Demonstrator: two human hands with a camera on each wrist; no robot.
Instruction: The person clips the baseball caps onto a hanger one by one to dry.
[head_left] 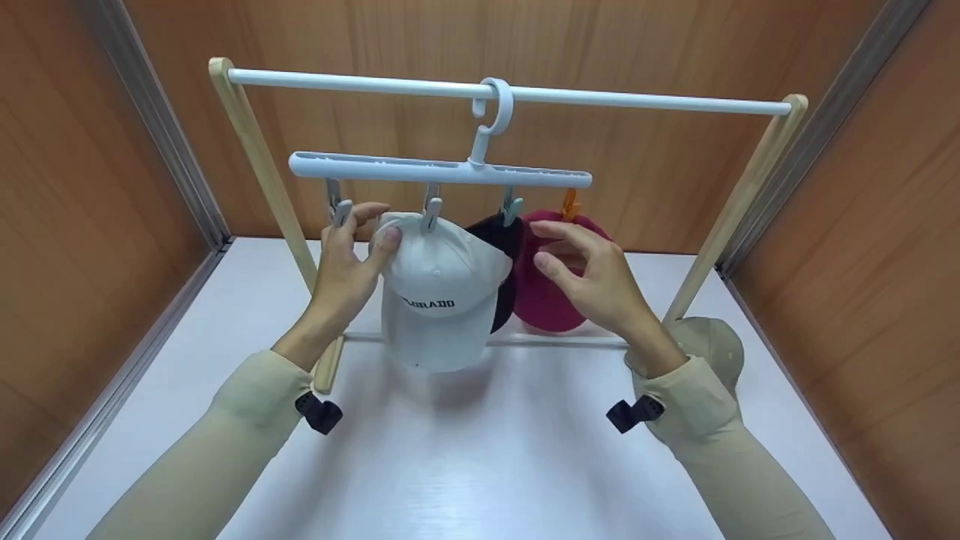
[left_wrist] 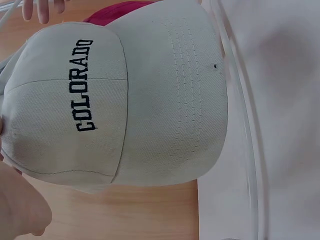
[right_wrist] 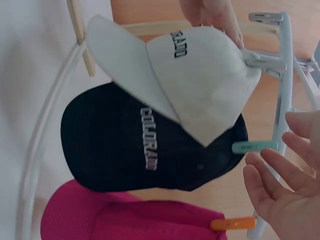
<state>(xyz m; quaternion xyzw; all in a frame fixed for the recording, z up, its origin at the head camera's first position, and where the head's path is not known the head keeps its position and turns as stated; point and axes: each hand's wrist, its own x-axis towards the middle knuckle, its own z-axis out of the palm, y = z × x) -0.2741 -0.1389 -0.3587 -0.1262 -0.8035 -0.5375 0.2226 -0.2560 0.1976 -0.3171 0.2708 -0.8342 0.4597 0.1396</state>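
Note:
A white cap (head_left: pixel 442 281) with dark lettering hangs brim down from a grey clothespin (head_left: pixel 431 214) on the light-blue clip hanger (head_left: pixel 420 170). My left hand (head_left: pixel 346 268) pinches the cap's upper left edge, thumb in front and fingers behind. Behind it, a black cap (right_wrist: pixel 115 135) hangs from a teal clothespin (right_wrist: pixel 255 146), and a magenta cap (head_left: pixel 546 296) from an orange clothespin (head_left: pixel 570 205). My right hand (head_left: pixel 592 281) hovers before the magenta cap, fingers loosely bent around nothing. Another grey clothespin (head_left: pixel 341 214) hangs beside my left fingers.
The hanger hooks over the white rod (head_left: pixel 360 82) of a rack with wooden legs (head_left: pixel 739 202). A beige cap (head_left: pixel 711 349) lies by the rack's right foot, partly behind my right sleeve. Wood-grain panels (head_left: pixel 862 247) enclose the white table (head_left: pixel 450 465).

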